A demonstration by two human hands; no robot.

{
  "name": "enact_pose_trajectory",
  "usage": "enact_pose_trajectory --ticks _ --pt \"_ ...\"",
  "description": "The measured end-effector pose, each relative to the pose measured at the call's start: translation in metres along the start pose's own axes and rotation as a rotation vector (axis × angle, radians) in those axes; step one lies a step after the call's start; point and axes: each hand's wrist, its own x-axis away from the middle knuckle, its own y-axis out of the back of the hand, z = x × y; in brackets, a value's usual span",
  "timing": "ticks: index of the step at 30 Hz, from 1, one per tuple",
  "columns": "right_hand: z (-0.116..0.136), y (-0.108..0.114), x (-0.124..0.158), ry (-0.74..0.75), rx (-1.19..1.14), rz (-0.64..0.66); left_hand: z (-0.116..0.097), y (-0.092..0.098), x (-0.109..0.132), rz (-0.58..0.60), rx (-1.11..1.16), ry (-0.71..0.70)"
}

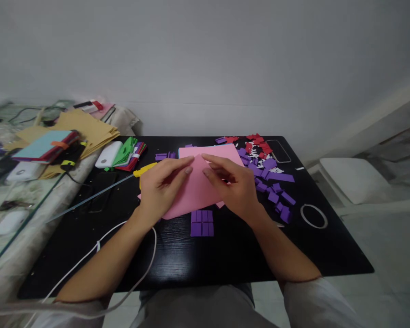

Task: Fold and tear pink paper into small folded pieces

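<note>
A pink sheet of paper (187, 196) is between my hands, with a pointed upper edge near my fingertips. My left hand (164, 180) grips its left side, thumb and index finger near the point. On the other side my right hand (234, 182) holds the sheet, its index finger reaching the point and its thumb just below. Another pink sheet (225, 151) lies behind, apparently on top of a stack. My remaining fingers are curled and partly hidden. Just below the paper lies a purple square with creased segments (202, 223).
Purple folded pieces (273, 196) and red scraps (259, 142) lie on the black table (225, 259) at right, near a tape ring (313, 216). A yellow-handled tool (145, 169), green paper bundle (125, 152) and white cable (153, 255) are at left.
</note>
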Motion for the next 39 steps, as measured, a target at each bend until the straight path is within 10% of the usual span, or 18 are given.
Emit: enact_pose_trajectory --ticks 32,39 --pt "-0.0053 -0.0022 0.0023 0.042 0.016 0.009 -0.0039 -0.004 0.0045 -0.054 0.085 0.082" --pt "-0.0018 -0.0017 0.0006 0.098 0.072 0.057 -0.0044 0.0021 -0.0029 0.094 0.225 0.225"
